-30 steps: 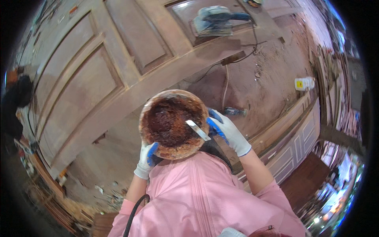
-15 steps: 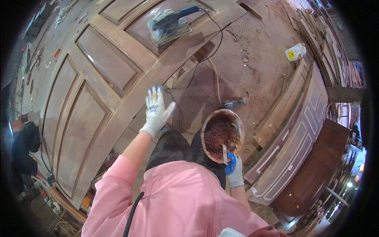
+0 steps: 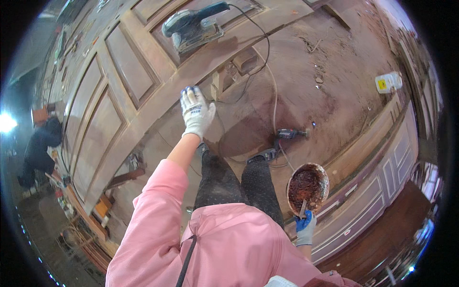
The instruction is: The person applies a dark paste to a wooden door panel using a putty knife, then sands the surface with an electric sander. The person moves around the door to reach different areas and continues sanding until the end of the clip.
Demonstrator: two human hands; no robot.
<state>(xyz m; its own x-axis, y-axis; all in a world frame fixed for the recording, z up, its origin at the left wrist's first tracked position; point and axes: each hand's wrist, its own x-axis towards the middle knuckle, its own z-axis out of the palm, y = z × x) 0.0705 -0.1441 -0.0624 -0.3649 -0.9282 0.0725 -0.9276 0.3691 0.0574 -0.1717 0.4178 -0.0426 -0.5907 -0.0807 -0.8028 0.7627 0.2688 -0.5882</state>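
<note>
My left hand (image 3: pixel 195 113), in a white glove with blue fingertips, is stretched out with nothing in it. It is at the near edge of a large brown panelled door (image 3: pixel 143 115); whether it touches the wood I cannot tell. Low on the right, my right hand (image 3: pixel 305 226), in a glove with blue on its palm side, is closed at the near rim of a round bowl (image 3: pixel 327 187). Reddish-brown paste (image 3: pixel 306 184) coats the bowl's inside. A flat, narrow blade (image 3: pixel 303 207) stands at the rim beside my fingers, its handle hidden.
An electric sander (image 3: pixel 193 29) rests on the door, its cable trailing down. A power tool (image 3: pixel 290 134) lies on the floor near my feet. At right are a white jug with a yellow label (image 3: pixel 388 82) and leaning door panels (image 3: pixel 368 191). A dark-clothed figure (image 3: pixel 40 148) is at far left.
My right hand has carried the bowl rightward, away from my legs. My left hand remains outstretched by the door edge. The view has shifted, and my feet now show.
</note>
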